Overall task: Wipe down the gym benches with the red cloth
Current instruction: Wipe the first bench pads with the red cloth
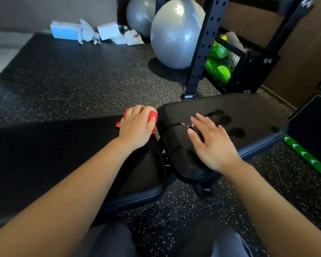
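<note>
A black padded gym bench lies in front of me in two pads. The long back pad (44,154) runs to the left and the seat pad (248,112) to the right, with a narrow gap between them. My left hand (137,127) holds the crumpled red cloth (153,115) at the far corner of the back pad, next to the gap. My right hand (211,143) lies flat with fingers spread on the seat pad. Dark wet spots (228,125) and small droplets mark the seat pad just beyond its fingers.
A black rack upright (202,52) stands behind the seat pad. Two grey exercise balls (174,34) sit on the speckled rubber floor (72,80). A wire crate with green balls (220,64) is behind the rack. Boxes and rags (93,32) lie by the far wall. Green-edged platform (308,160) at right.
</note>
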{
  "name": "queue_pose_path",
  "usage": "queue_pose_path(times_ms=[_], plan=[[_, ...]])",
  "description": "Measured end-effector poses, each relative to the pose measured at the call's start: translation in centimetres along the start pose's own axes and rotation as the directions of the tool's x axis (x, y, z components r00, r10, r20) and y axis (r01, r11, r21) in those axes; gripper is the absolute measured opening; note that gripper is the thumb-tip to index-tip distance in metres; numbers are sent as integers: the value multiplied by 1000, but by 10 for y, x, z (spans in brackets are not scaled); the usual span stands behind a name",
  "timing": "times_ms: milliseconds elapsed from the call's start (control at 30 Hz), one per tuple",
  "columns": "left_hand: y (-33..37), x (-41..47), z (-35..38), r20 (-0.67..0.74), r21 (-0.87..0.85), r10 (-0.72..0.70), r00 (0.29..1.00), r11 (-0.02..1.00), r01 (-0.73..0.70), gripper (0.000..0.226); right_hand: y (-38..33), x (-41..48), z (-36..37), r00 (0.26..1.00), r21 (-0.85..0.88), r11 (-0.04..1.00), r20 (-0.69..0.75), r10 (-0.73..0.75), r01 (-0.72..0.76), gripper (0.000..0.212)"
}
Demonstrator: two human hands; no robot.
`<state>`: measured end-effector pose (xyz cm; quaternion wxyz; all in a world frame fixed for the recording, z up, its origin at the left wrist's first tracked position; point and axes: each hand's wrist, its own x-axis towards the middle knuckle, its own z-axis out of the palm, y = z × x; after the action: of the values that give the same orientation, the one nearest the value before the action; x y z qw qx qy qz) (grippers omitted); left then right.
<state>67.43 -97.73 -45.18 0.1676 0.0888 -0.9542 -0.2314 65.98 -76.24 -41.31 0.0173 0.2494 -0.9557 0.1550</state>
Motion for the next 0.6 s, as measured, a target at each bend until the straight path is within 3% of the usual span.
queue_pose_path(times_ms=[133,267,400,600], plan=[[11,4,-1,-59,-191,-87,994,979,74,31,39,18,-33,998,-102,994,-56,19,-25,52],[43,9,1,-151,-318,-71,986,948,20,36,62,23,-34,996,-205,976,38,83,-74,54],[68,9,15,-81,-218,81,993,971,-97,33,65,20,-27,994,-203,973,3,109,-106,54],[65,7,38,-20,-109,131,991,985,-133,36,65,19,-21,994,-224,969,-27,106,-109,56]])
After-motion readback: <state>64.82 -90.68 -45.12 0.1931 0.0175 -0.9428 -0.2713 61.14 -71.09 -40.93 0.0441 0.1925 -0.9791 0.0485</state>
